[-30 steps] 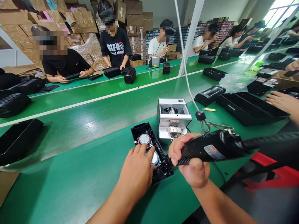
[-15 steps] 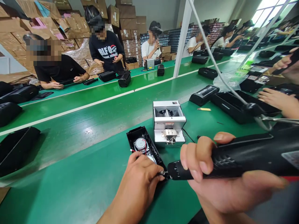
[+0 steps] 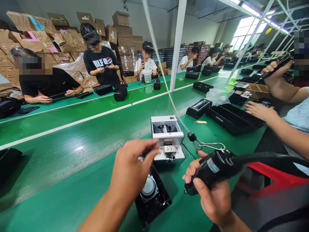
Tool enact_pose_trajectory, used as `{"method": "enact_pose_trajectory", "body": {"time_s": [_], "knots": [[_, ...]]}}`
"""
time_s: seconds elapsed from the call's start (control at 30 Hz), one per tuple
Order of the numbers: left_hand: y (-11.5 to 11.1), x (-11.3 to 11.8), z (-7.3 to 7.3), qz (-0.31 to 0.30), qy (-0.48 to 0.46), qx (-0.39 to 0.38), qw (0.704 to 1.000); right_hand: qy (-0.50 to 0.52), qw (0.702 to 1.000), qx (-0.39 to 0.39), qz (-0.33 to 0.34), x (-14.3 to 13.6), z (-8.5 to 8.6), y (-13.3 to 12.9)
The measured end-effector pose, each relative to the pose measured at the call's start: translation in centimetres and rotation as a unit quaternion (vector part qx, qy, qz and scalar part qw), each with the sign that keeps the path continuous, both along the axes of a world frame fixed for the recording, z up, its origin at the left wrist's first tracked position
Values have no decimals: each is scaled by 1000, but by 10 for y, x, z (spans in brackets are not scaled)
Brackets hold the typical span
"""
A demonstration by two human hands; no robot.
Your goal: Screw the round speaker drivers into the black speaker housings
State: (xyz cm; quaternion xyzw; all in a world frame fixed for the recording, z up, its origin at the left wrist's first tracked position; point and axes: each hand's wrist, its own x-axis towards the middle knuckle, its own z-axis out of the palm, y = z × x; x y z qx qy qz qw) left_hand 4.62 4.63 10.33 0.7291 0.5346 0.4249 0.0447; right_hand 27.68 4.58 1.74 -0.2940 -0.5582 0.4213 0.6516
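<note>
My right hand [image 3: 212, 193] is wrapped round a black electric screwdriver [image 3: 214, 170], which hangs by a metal hook from a cable; its tip points down and left. My left hand [image 3: 135, 164] is raised over a black speaker housing [image 3: 154, 206], thumb and fingers apart and nothing visible between them. A round speaker [image 3: 148, 188] sits inside the housing on the green table. Just behind stands a silver screw-feeding machine [image 3: 167, 138], its front partly behind my left fingertips.
A small yellow-handled tool [image 3: 201, 122], a long black case [image 3: 234, 119] and a black speaker [image 3: 199, 108] lie at the right. Beside them a person's hands [image 3: 260, 111] work. Several people sit or stand across the green belt [image 3: 79, 129].
My left hand has risen from the housing and opened. My right hand has drawn the screwdriver away from the housing. The view has shifted, and more of the person at the right shows.
</note>
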Motion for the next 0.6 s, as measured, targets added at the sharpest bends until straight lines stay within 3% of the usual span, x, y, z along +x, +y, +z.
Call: {"method": "enact_pose_trajectory", "body": {"time_s": [0.1, 0.17, 0.2, 0.3, 0.43, 0.5, 0.6], "knots": [[60, 15, 20, 18, 7, -22, 1000, -3, 999, -1, 52, -1, -16, 7], [79, 19, 24, 18, 19, -33, 999, -6, 997, -22, 74, -4, -10, 12], [79, 18, 23, 21, 23, -35, 999, 0, 997, -34, 62, -6, -3, 15], [41, 5, 7, 32, 32, -35, 998, 46, 999, 2, 1, -15, 30, 25], [-35, -16, -47, 0, 134, -14, 991, 82, 987, 129, -39, -32, 71, 45], [-58, -18, -79, -6, 213, -1, 977, 69, 983, 165, -48, -41, 77, 56], [-72, -12, -114, 74, 253, -9, 965, 22, 984, 169, -48, -53, 69, 69]]}}
